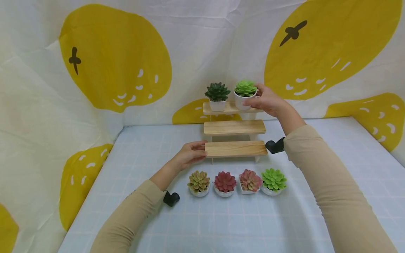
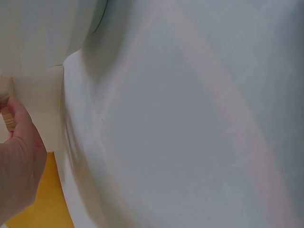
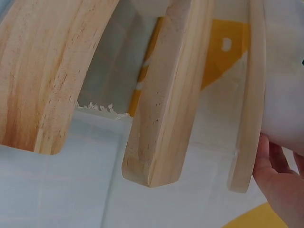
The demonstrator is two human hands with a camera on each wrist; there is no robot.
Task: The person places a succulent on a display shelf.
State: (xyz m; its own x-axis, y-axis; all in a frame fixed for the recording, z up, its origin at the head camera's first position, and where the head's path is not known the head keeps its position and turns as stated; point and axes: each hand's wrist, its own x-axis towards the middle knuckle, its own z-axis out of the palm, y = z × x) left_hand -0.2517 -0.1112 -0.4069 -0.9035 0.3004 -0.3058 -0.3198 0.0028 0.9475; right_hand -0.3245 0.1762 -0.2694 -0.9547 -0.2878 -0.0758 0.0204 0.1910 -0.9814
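Observation:
A three-tier wooden shelf stand (image 1: 235, 149) stands on the table. At its left side my left hand (image 1: 191, 154) pinches the end of the lowest board; the left wrist view shows the hand (image 2: 21, 152) at the wood's edge. My right hand (image 1: 267, 101) grips a white round pot holding a light green artificial succulent (image 1: 245, 88) at the right of the top board. In the right wrist view, the pot (image 3: 285, 95) appears beside the top board (image 3: 248, 118), with the fingers partly hidden. Left of it on that board sits a dark green succulent (image 1: 217, 92) in a white pot.
In front of the stand several potted succulents form a row: a yellowish one (image 1: 199, 181), a dark red one (image 1: 225, 182), a pink one (image 1: 250, 181) and a bright green one (image 1: 274, 180). Behind hangs a white curtain (image 1: 202, 45) with yellow fruit prints. Pale checked cloth (image 1: 234, 225) covers the table.

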